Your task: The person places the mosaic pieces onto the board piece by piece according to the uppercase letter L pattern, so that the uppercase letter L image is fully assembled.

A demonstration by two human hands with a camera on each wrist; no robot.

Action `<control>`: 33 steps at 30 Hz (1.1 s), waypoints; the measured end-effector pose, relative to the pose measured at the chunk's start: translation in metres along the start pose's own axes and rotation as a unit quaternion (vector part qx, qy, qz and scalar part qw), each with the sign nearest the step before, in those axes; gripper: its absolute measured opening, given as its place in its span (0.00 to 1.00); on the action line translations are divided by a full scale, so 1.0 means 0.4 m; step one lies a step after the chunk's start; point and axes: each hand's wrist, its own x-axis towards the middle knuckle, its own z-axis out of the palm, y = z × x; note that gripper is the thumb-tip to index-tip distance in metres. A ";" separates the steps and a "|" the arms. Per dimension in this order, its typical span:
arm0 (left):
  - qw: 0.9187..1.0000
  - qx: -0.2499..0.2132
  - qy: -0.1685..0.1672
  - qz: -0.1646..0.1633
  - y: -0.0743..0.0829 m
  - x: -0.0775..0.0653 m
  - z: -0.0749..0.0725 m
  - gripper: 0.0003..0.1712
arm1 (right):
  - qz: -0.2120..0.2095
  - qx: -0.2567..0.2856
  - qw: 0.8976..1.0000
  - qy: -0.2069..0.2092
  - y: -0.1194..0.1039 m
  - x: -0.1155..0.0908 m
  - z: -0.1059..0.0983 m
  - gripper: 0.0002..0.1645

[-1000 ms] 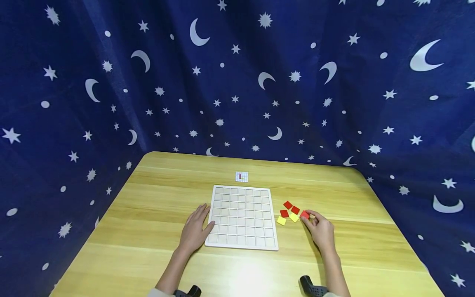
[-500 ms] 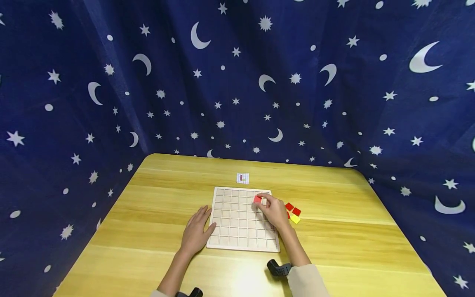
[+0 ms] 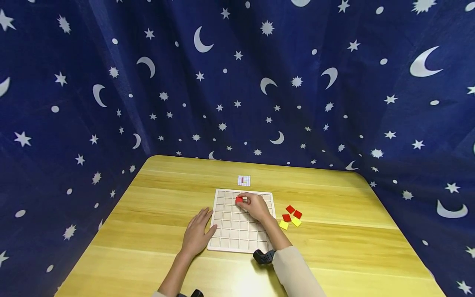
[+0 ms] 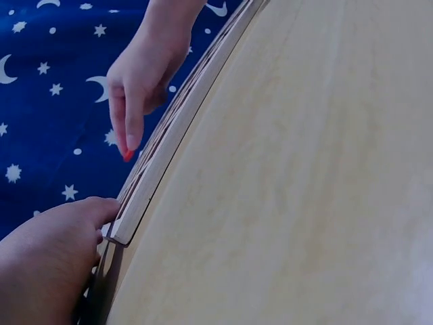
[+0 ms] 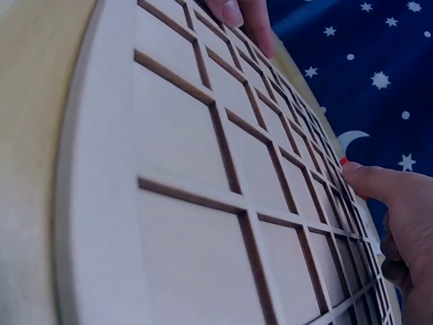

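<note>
Right hand (image 3: pixel 257 207): pinching one red tile (image 3: pixel 239 199) at far part of board (image 3: pixel 237 227), contact unclear. Left hand (image 3: pixel 198 234): relaxed, fingers extended, touching left edge.

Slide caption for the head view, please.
Right grip pinches a red tile over the gridded board; left grip rests at its left edge.

A curtained-off booth around a single table (image 3: pixel 148 222) is suggested. The far, left and right sides are closed in by a dark blue cloth (image 3: pixel 252 90) printed with white moons and stars, and the same pattern is seen in both wrist views. The table's pale wood-grain top is rounded at its far corners, and a gridded board (image 3: pixel 231 233) is laid on it. Whether home, lab or office lies behind the cloth cannot be told.
</note>
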 end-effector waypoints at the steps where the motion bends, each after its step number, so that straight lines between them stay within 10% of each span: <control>1: 1.000 0.000 0.000 -0.001 -0.001 0.000 0.000 0.32 | -0.002 -0.002 1.000 -0.004 -0.001 0.002 0.002 0.17; 21: 1.000 0.006 0.006 0.003 -0.002 -0.001 0.003 0.31 | 0.004 0.036 0.999 -0.007 0.000 -0.009 0.022 0.17; 33: 1.000 0.003 0.007 0.007 -0.006 0.001 -0.003 0.31 | 0.085 0.101 0.983 0.124 0.106 -0.147 -0.138 0.14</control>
